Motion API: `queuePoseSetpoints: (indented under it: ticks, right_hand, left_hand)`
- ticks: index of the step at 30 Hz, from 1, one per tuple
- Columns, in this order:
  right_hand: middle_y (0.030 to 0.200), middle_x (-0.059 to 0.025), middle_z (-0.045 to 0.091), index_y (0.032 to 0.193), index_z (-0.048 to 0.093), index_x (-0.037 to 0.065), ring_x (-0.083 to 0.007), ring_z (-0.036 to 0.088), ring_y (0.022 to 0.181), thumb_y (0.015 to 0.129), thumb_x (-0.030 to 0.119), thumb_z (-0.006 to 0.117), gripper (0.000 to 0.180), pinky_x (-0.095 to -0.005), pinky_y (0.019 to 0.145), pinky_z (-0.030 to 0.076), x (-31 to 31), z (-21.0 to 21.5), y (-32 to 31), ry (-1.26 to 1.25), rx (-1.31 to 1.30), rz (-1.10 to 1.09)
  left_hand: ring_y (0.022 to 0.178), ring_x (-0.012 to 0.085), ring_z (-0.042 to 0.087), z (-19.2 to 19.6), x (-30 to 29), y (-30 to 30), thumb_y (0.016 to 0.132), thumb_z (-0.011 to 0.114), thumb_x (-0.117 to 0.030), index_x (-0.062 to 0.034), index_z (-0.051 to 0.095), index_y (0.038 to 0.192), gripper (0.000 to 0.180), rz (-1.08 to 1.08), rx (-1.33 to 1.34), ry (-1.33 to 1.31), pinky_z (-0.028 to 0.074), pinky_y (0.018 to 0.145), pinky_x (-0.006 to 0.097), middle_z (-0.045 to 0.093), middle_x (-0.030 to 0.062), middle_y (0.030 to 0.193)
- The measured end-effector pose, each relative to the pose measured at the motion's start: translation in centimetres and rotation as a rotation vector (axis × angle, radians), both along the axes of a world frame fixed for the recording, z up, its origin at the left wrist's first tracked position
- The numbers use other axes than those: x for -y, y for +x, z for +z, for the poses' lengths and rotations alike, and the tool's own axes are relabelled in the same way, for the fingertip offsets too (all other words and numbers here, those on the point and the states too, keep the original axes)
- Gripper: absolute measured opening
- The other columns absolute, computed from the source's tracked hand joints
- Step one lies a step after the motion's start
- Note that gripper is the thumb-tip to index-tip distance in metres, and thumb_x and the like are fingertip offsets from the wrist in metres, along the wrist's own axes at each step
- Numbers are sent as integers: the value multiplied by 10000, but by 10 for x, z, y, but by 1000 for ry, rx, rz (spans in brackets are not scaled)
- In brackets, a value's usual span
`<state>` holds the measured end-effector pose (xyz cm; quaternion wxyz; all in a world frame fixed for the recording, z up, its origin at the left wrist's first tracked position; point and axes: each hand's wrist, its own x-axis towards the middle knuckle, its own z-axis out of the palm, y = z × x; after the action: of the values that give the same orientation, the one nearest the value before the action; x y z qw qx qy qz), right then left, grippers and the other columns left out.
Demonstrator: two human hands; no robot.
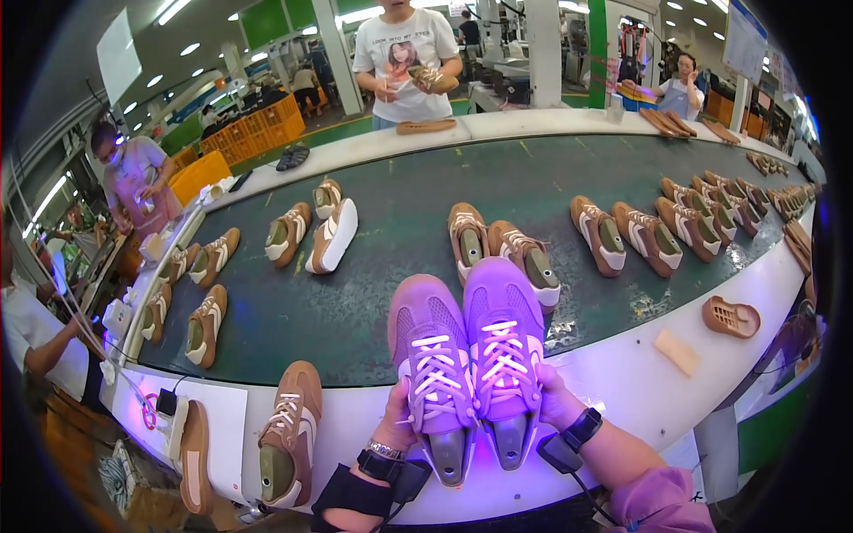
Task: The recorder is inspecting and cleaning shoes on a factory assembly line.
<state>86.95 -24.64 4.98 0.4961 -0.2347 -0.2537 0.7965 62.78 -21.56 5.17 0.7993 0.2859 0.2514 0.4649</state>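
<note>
Left hand (397, 419): partly closed, it grips the outer side of the left shoe (430, 355) near the heel; most of its fingers are hidden.
Right hand (557, 400): partly closed too, it grips the outer side of the right shoe (500, 324); I cannot see all its fingers.
Held pair: in the lower middle of the frame, side by side and touching, toes toward the top, purple in the light, with white laces and a greyish insert (447, 455) in each.
Belt (395, 218): dark green, across the middle of the frame, with brown shoes (595, 233) at left, centre and right.
White ledge (622, 391): at lower left it carries one tan shoe (299, 409); at right, a moulded piece (731, 317).
Co-worker (404, 49): at top middle, holding a shoe.
</note>
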Motion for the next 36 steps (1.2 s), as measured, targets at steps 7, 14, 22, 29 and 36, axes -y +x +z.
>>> queuePoseSetpoints:
  ticks: [7, 14, 22, 29, 36]
  right_hand:
    - [1231, -138, 530, 1312, 410, 35, -250, 541, 1125, 761, 548, 644, 788, -426, 984, 431, 9, 14, 0, 40, 22, -34]
    - [1247, -149, 522, 1312, 410, 35, -257, 544, 1120, 807, 550, 573, 740, -418, 990, 424, 18, 39, 0, 20, 107, -63]
    - [1241, -159, 527, 1296, 424, 1, -258, 533, 1128, 877, 452, 498, 620, -409, 1006, 405, 21, 13, 14, 73, -129, -53]
    - [1230, -162, 535, 1291, 418, -10, -249, 553, 1104, 859, 426, 531, 624, -398, 993, 424, 20, 20, 12, 77, -68, -77]
    - [1257, -157, 521, 1316, 399, -9, -246, 529, 1141, 835, 443, 569, 681, -388, 1021, 395, 17, 12, 18, 109, -50, -30]
  left_hand:
    - [1089, 244, 568, 3, 9, 4, 827, 565, -555, -52, 427, 1307, 709, -28, 100, -51, 464, 941, 406, 565, 126, 1203]
    - [1128, 264, 541, 17, 15, 10, 862, 496, -565, -65, 407, 1330, 690, -10, 30, -75, 434, 977, 429, 530, 138, 1256]
    - [1125, 276, 540, 3, 18, 10, 869, 481, -565, -68, 394, 1338, 689, -68, 179, -103, 440, 967, 439, 521, 140, 1255]
    - [1116, 270, 546, 4, 14, 14, 874, 483, -534, -60, 396, 1335, 667, -59, 179, -105, 441, 966, 431, 530, 143, 1243]
    - [1100, 277, 556, 6, 17, 14, 849, 519, -532, -45, 413, 1312, 681, -67, 186, -10, 449, 953, 427, 544, 146, 1223]
